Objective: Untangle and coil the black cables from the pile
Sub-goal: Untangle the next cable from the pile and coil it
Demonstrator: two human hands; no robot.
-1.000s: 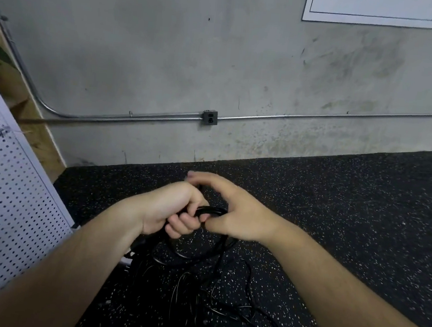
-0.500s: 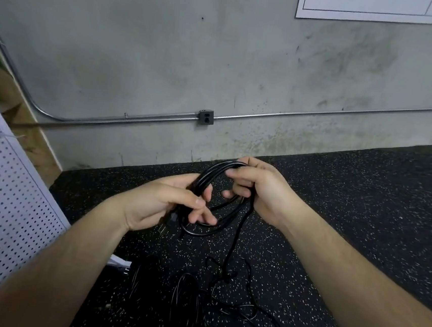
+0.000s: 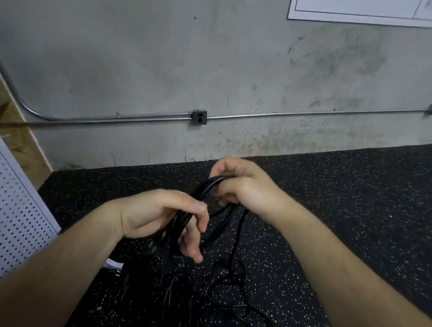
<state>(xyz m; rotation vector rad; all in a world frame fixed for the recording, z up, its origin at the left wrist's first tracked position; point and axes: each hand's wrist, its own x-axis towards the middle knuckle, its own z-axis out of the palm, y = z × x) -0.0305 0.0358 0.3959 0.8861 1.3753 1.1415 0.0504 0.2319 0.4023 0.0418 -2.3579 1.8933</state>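
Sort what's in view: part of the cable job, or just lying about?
Job: left hand and right hand, both gripping the black cable coil; tangled cable pile on the floor.
Lying about: white pegboard, wall conduit, outlet box, wall poster.

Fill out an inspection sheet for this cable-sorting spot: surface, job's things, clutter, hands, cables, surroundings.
Surface: black speckled rubber floor.
Job's things: black cable coil held in the air between both hands; tangled pile on the floor beneath.
Clutter: small white item at the pegboard's foot, too hidden to identify.
Grippers: left hand grips the coil's lower end; right hand grips its upper end.
Cables: one strand hangs from the coil down to the pile.
Surroundings: concrete wall with metal conduit and outlet box; white pegboard at left; poster top right.
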